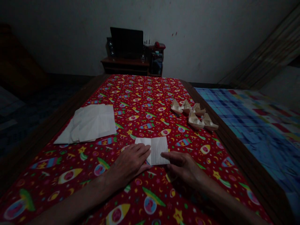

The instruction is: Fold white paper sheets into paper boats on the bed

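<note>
A small folded sheet of white paper (159, 150) lies in front of me on the red patterned cloth, with a crease running down it. My left hand (134, 156) rests flat over its left part, fingers stretched and pressed on the paper. At the right edge, my right hand (181, 164) has the paper between its fingers, one fingertip on top and the thumb low by the corner. To the left is a fanned stack of white paper sheets (93, 122). Several folded paper shapes with pointed tips (196, 120) stand grouped at the right.
The red cloth (145, 103) covers a long table with a dark wooden edge (225, 150). Beyond its far end, a monitor (127, 42) and speakers stand on a wooden desk (125, 62). On the right lies a blue checked sheet (234, 115). The room is dim.
</note>
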`<state>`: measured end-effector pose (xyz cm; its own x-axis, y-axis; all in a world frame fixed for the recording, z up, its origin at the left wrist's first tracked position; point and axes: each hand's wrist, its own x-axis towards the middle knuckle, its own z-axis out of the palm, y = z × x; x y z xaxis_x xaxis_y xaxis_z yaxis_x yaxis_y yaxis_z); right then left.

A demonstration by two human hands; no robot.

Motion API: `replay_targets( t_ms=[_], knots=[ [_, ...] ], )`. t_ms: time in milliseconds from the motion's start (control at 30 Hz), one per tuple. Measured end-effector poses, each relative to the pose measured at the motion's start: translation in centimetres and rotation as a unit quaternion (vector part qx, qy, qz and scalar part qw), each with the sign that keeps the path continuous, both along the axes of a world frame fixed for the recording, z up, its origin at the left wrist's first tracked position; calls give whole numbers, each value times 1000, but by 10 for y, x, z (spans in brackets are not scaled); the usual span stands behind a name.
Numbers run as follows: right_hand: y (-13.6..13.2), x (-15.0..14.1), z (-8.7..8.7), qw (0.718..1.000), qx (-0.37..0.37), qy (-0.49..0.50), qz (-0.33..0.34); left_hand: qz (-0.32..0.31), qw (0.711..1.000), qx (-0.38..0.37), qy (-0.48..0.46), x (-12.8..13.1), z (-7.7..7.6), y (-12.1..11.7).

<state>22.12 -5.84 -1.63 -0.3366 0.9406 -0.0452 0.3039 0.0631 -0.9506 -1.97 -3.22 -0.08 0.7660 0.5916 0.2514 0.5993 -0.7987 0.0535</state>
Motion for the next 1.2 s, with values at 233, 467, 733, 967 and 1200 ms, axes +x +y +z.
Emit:
replay_targets(
  t_ms=[233,467,733,967,1200],
  knots=[
    [22,-27,3,993,112,3,-46,36,995,86,-16,-1,11,37],
    [14,-24,1,996,60,-64,26,8,998,-26,-51,-15,-19,38],
    [41,-10,14,821,472,-302,108,21,998,-31,-59,-19,-26,32],
    [44,-20,0,797,473,-328,183,45,998,-9,-50,-16,-24,28],
    [47,-15,-3,791,496,-317,166,54,997,-4,-60,-16,-26,28]
  ],
)
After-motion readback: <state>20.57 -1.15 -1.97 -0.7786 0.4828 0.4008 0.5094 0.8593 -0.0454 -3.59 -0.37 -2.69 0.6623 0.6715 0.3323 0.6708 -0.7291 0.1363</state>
